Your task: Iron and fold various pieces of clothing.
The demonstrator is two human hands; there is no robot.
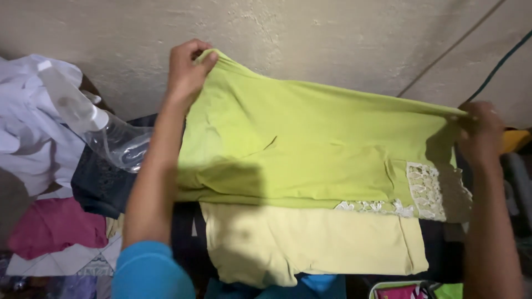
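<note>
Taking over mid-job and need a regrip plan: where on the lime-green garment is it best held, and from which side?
Grip the lime-green garment at its two top corners, coming in from the outer ends, as the left hand and right hand do. Its top edge is stretched taut between them, so the cloth hangs flat; the lace-trimmed lower edge droops loose and would probably bunch.

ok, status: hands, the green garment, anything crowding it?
Left hand and right hand each pinch a top corner of the green garment, stretched flat. Pale yellow cloth underneath. Clear plastic bottle lies left, apart.
</note>
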